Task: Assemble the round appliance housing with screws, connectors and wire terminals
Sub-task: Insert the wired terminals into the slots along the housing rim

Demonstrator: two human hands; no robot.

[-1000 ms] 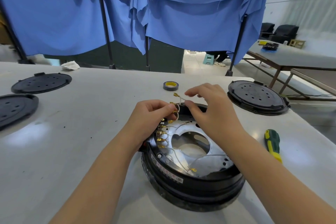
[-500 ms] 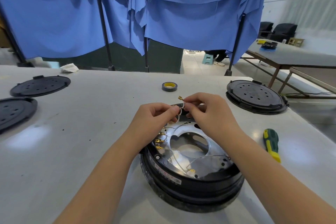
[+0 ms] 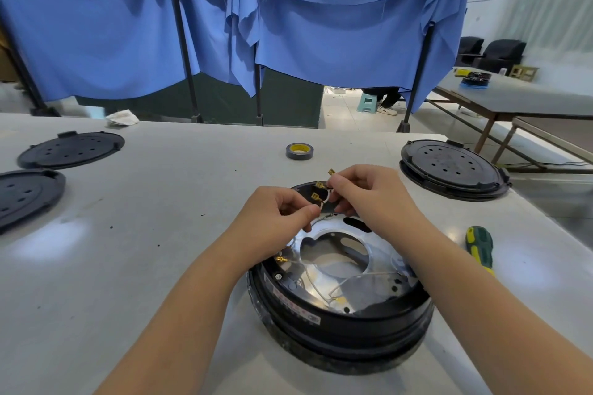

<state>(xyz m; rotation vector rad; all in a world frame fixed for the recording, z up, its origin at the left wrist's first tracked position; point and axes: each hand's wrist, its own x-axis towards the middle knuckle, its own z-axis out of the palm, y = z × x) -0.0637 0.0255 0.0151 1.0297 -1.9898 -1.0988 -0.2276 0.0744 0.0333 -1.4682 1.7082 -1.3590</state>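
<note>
Housing: round black housing with a shiny metal plate inside, at the near edge of the desk, right of centre.
Left hand: left hand, fingers pinched on thin wires carrying brass terminals, over the housing's far rim.
Right hand: right hand, fingertips pinched on the same wire bundle, touching the left.
Screwdriver: green-yellow screwdriver near the right edge.
Tape: tape roll beyond the hands.

Single head-worn wide-angle view, looking forward and down across a pale grey worktable, close over the round black appliance housing, blue fabric curtain behind
</note>
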